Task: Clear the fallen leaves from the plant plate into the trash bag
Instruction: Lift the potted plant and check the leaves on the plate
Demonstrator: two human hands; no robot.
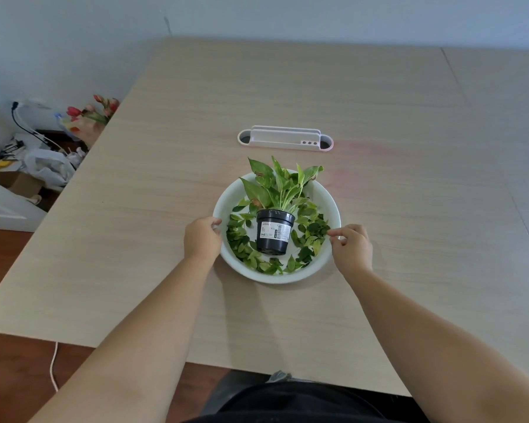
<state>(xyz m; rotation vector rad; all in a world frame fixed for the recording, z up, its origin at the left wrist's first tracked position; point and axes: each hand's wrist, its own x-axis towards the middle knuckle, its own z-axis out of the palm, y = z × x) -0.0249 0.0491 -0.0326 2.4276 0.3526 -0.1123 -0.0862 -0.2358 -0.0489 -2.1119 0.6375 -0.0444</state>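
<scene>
White plant plate (324,196) sits mid-table, fallen leaves (310,232) ringing the black pot (274,235). Left hand (201,239) grips its rim, fingertips hidden; right hand (351,247) pinches the opposite edge.

**Pale wood-grain table, two things on it**

The table (165,209) fills most of the frame, with a seam running down its right part. At centre sits a white round plate (324,196). Above it, toward upper centre, lies a long white organiser tray (283,141), its end wells perhaps holes, though that is hard to tell.
</scene>
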